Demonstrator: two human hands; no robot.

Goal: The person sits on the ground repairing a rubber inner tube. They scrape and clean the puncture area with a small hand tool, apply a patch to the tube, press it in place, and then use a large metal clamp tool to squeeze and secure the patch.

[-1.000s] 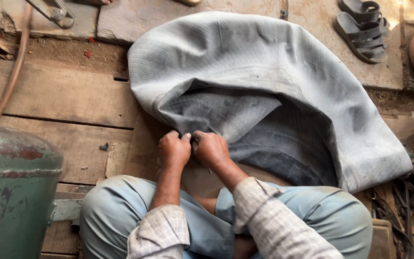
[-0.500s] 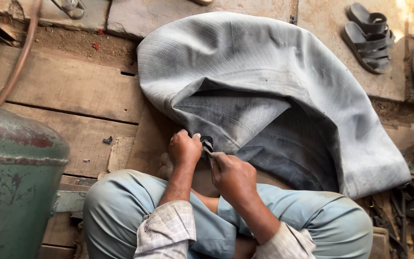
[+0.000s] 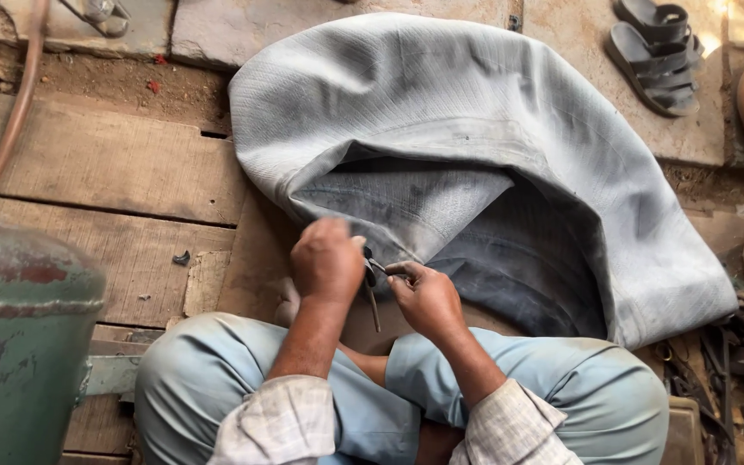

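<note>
A large grey rubber inner tube (image 3: 475,112) lies folded on the wooden floor in front of me. Its near edge lies just beyond my hands, above my crossed legs. My left hand (image 3: 327,258) is closed in a fist at that edge, gripping the top of a small dark metal tool (image 3: 372,288). My right hand (image 3: 424,297) sits just to the right, its fingers pinching the same tool. The tool's thin end hangs down between the hands.
A green metal tank (image 3: 19,344) stands at the lower left. A rusty hose (image 3: 10,120) curves along the left. A pair of grey sandals (image 3: 656,52) lies at the top right. Scrap tools (image 3: 734,370) clutter the right edge. Wooden planks (image 3: 114,172) cover the floor.
Both hands have drawn back slightly from the tube's edge, and the thin metal tool has come into view between them. The view has shifted a little to the left.
</note>
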